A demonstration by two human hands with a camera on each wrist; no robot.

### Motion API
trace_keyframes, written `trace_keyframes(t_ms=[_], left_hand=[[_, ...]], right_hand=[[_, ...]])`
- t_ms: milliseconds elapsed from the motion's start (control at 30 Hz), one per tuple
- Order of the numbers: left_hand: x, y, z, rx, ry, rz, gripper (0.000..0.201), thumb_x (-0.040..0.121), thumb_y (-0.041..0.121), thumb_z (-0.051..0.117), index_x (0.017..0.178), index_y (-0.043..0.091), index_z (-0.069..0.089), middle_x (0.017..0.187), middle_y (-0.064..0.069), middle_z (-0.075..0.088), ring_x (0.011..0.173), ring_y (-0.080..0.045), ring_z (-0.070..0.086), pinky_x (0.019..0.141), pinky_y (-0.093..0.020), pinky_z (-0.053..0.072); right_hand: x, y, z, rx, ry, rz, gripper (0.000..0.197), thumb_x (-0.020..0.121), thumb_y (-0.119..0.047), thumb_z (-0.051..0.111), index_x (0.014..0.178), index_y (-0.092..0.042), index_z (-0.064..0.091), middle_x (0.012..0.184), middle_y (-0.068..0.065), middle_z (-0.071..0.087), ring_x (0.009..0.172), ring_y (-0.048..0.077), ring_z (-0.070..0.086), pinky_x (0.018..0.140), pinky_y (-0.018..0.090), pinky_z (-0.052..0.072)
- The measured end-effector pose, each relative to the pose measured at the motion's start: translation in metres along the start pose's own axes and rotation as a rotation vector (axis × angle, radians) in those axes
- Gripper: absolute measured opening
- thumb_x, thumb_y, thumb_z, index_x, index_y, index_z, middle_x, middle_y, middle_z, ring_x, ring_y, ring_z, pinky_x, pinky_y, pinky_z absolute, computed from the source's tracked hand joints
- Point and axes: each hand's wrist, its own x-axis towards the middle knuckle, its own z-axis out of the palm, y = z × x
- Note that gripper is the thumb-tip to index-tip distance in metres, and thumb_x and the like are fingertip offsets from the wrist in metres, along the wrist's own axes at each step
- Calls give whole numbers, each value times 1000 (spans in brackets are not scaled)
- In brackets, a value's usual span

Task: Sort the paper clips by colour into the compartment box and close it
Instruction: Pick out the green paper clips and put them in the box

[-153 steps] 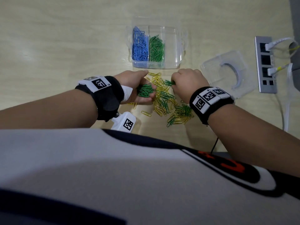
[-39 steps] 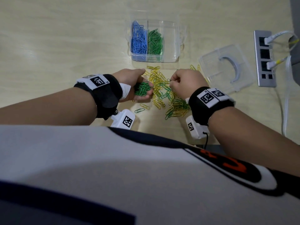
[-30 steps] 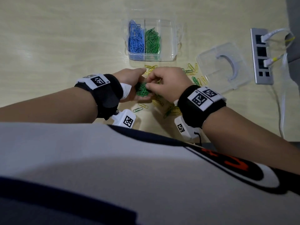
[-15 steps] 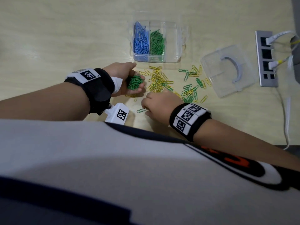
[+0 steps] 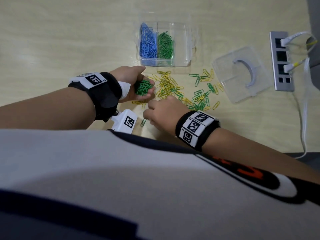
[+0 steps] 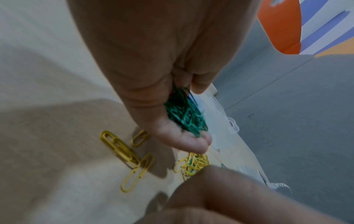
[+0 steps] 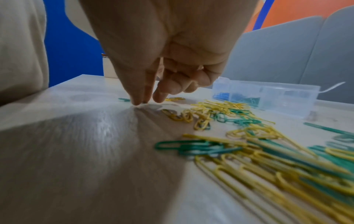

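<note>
The clear compartment box (image 5: 187, 47) stands at the back, with blue clips (image 5: 148, 44) in its left cell and green clips (image 5: 165, 45) in the middle cell. My left hand (image 5: 131, 75) is cupped palm-up round a bunch of green clips (image 5: 143, 87) (image 6: 185, 116). My right hand (image 5: 152, 115) reaches toward me, and its thumb and forefinger tips (image 7: 137, 102) touch the table beside a lone green clip (image 5: 143, 122) (image 7: 123, 99). A mixed yellow and green pile (image 5: 173, 85) (image 7: 249, 136) lies between the hands and the box.
The box's clear lid (image 5: 242, 73) with a grey handle lies right of the pile. A grey power strip (image 5: 281, 61) with white cables sits at the far right. A few yellow clips (image 6: 122, 148) lie under my left hand. My torso covers the table's near edge.
My right hand came away from the left palm, where it had been a second ago, and dropped toward me to the lone green clip. The left hand kept its bunch.
</note>
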Motion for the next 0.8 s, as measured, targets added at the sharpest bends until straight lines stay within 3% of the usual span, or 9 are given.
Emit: trace_keyframes(t_ms=[100, 133, 200, 300, 367, 433, 633, 700, 800], left_hand=[[-1, 0, -2, 6, -3, -3, 52, 102, 43, 26, 78, 5, 53, 52, -8, 59, 50, -18, 55, 52, -21, 52], [-1, 0, -3, 2, -4, -5, 52, 102, 43, 26, 78, 5, 53, 51, -8, 59, 51, -18, 55, 52, -21, 52], [-2, 1, -4, 0, -10, -8, 51, 102, 43, 26, 79, 5, 52, 50, -9, 58, 55, -19, 53, 52, -21, 52], [-2, 1, -6, -7, -4, -7, 52, 102, 42, 26, 77, 4, 52, 50, -9, 58, 58, -20, 52, 53, -20, 51], [-3, 0, -7, -2, 4, -4, 52, 102, 42, 26, 77, 4, 52, 49, -8, 58, 58, -20, 52, 53, -20, 51], [-3, 0, -7, 5, 6, -2, 52, 102, 42, 25, 78, 5, 52, 49, -8, 57, 57, -19, 51, 52, -20, 51], [-2, -1, -12, 13, 12, -9, 51, 102, 42, 26, 79, 5, 53, 50, -9, 59, 47, -18, 56, 52, -20, 52], [-2, -3, -14, 18, 10, -14, 51, 102, 42, 26, 79, 5, 53, 52, -10, 60, 44, -17, 57, 52, -20, 52], [-1, -7, -14, 46, 4, -26, 51, 101, 41, 29, 78, 4, 53, 61, -13, 60, 55, -22, 58, 54, -23, 54]], right_hand=[[4, -5, -2, -33, 10, 52, 14, 78, -24, 70, 90, -18, 67, 84, 0, 63, 68, 21, 64, 68, 34, 42], [5, -5, -2, -31, 0, 58, 15, 78, -26, 70, 89, -17, 67, 83, 0, 63, 69, 21, 64, 70, 34, 42], [6, -5, 1, -39, -73, 65, 22, 91, -26, 51, 108, -15, 61, 102, 2, 60, 88, 24, 61, 81, 37, 36], [4, -5, -2, -16, -12, 53, 27, 93, -19, 43, 118, -13, 52, 113, 4, 54, 98, 26, 58, 85, 38, 32], [5, -9, 0, -12, 38, 11, 28, 93, -19, 44, 119, -15, 51, 114, 5, 54, 99, 26, 58, 84, 38, 33], [5, -13, -1, -12, -5, -36, 27, 96, -21, 43, 121, -17, 50, 117, 3, 53, 104, 25, 57, 86, 38, 33], [9, -11, -3, 50, -24, 43, 21, 95, -22, 42, 110, -15, 55, 108, 3, 57, 97, 25, 58, 86, 39, 34], [7, -3, -9, 187, 53, 151, 13, 95, -26, 42, 100, -21, 53, 98, 0, 55, 91, 23, 58, 86, 38, 36], [6, 13, -15, 415, 275, 346, 8, 92, -31, 47, 87, -25, 47, 87, -9, 47, 79, 16, 48, 85, 35, 37]])
